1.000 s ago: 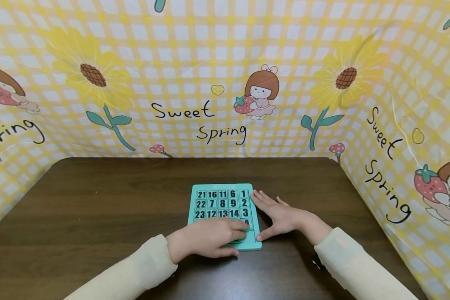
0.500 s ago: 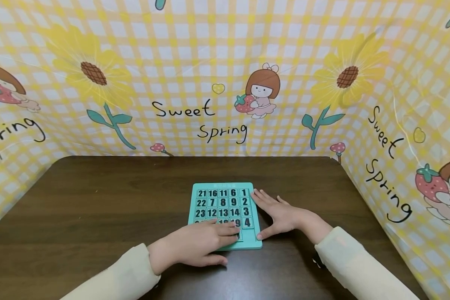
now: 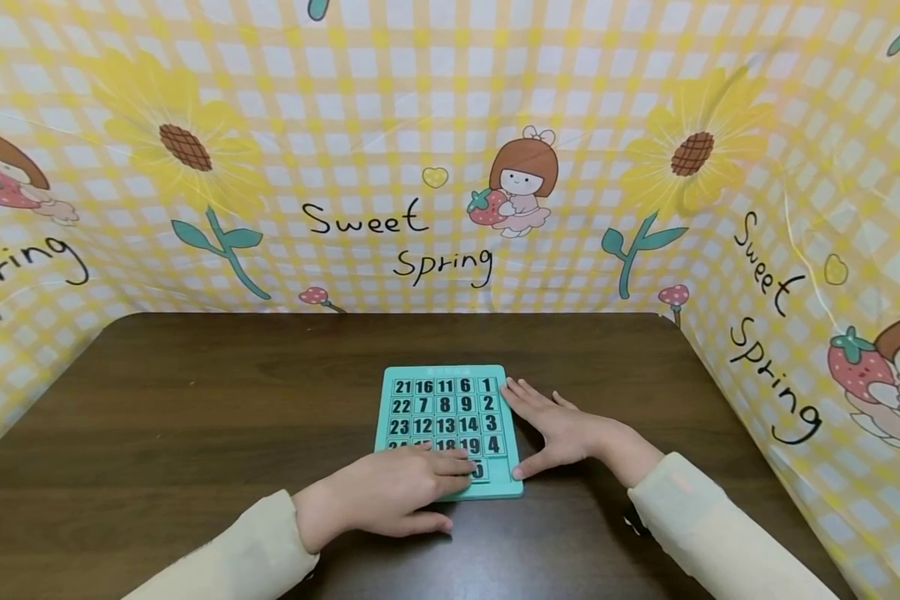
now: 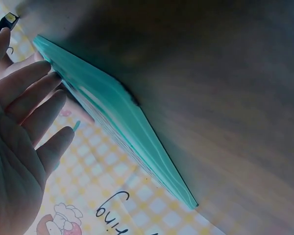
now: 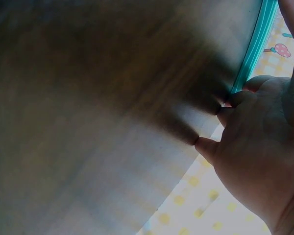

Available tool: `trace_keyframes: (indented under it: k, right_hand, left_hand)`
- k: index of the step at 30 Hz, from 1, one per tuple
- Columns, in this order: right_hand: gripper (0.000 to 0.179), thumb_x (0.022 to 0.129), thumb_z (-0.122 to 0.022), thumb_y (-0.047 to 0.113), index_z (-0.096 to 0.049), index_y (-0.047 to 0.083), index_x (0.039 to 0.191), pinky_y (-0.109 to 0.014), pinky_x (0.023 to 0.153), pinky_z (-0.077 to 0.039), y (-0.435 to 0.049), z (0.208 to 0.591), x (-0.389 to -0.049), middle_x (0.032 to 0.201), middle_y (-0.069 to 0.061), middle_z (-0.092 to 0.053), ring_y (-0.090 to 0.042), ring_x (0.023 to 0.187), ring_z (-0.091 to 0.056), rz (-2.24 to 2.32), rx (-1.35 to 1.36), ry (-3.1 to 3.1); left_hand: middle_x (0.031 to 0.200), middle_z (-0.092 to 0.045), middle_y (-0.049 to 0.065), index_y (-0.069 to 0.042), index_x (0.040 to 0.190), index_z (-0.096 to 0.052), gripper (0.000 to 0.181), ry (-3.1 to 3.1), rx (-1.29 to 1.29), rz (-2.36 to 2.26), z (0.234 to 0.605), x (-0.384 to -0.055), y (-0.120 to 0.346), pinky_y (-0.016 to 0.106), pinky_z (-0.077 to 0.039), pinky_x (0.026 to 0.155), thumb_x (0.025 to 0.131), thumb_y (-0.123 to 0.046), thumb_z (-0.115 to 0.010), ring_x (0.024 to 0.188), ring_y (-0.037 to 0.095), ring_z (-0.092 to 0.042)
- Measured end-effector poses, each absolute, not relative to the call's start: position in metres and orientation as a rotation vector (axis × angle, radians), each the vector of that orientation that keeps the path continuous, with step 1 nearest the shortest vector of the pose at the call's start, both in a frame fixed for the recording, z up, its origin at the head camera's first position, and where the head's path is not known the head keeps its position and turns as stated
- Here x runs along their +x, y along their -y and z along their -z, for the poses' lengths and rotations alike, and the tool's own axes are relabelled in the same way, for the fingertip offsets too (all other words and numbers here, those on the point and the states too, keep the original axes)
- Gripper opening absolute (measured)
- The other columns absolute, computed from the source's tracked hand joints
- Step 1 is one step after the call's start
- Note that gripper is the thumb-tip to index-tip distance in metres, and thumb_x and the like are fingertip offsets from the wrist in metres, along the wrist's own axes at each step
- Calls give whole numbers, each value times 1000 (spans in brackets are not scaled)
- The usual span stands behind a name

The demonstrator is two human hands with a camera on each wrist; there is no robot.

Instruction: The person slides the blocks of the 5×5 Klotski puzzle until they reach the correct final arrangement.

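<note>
A turquoise number slide puzzle [image 3: 444,406] lies flat on the table, its tiles bearing black numerals. My left hand [image 3: 390,492] reaches over its lower left part, fingers extended onto the bottom rows and hiding several tiles. The fingertips are at the tile marked 5 [image 3: 480,472], and a gap shows to the right of that tile in the bottom row. My right hand [image 3: 562,429] is spread along the puzzle's right edge, fingertips at the upper side and thumb at the lower corner. In the left wrist view the puzzle's frame [image 4: 117,103] appears edge-on beside my straight fingers.
The dark brown wooden table [image 3: 232,383] extends around the puzzle. A yellow checked cloth [image 3: 375,100] with flowers and cartoon figures stands as a wall behind and along both sides.
My left hand has drawn back to the left across the puzzle, uncovering the 4, the 19 and the 5. The right hand has stayed at the right edge.
</note>
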State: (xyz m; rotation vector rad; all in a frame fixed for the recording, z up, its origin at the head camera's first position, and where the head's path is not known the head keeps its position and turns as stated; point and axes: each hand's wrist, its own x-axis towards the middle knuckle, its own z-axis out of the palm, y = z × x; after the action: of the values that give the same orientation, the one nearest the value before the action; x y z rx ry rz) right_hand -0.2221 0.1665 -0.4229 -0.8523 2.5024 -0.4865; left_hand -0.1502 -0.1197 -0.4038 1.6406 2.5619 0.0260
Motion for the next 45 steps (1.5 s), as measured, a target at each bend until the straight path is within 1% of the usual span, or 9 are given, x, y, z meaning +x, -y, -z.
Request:
trace_keyframes:
  k: [9,16,21,28,33,37,45]
  right_hand:
    - [118,80,-74,61,-2,13,161,-70,118,-4,-167,421,-223,169,-8,5,-29,156,4,487,-865,-2500]
    - [119,80,-73,62,-1,14,161,-69,118,-3,-166,422,-223,169,-7,6,-28,156,5,495,-857,-2489]
    - [119,80,-73,62,-1,14,161,-69,119,-4,-165,424,-223,169,-7,6,-28,156,5,491,-860,-2494]
    - [120,78,-75,63,-3,15,162,-69,119,-4,-167,424,-222,169,-6,5,-27,157,4,489,-843,-2507]
    - [120,78,-74,63,-3,15,162,-68,119,-3,-167,423,-222,169,-6,5,-28,157,5,489,-845,-2507]
    - [120,78,-74,63,-3,14,162,-68,119,-3,-167,423,-221,169,-6,5,-28,157,5,495,-844,-2503]
    - [120,78,-74,64,-3,15,162,-68,119,-4,-167,424,-221,169,-6,5,-28,157,4,498,-839,-2506]
  left_hand:
    - [153,-48,2,-11,145,-52,55,-2529,1684,-12,405,-154,108,46,-44,111,102,-46,-50,144,15,-42]
    - [151,-51,4,-10,142,-56,54,-2538,1754,21,405,-155,99,43,-46,109,102,-46,-51,142,16,-45]
    - [151,-51,3,-10,142,-56,55,-2556,1725,40,402,-148,108,45,-46,109,102,-47,-50,143,17,-44]
    - [153,-48,4,-10,145,-52,57,-2605,1552,-12,397,-140,133,47,-44,110,102,-47,-49,145,17,-42]
    - [151,-51,6,-9,143,-55,56,-2647,1555,-14,398,-138,146,49,-46,108,102,-47,-50,143,20,-45]
    - [150,-51,7,-8,143,-55,57,-2644,1560,-17,401,-137,148,48,-46,108,102,-48,-49,142,20,-45]
    - [153,-48,4,-10,146,-51,58,-2626,1536,-23,404,-140,140,47,-45,110,103,-49,-47,144,18,-42]
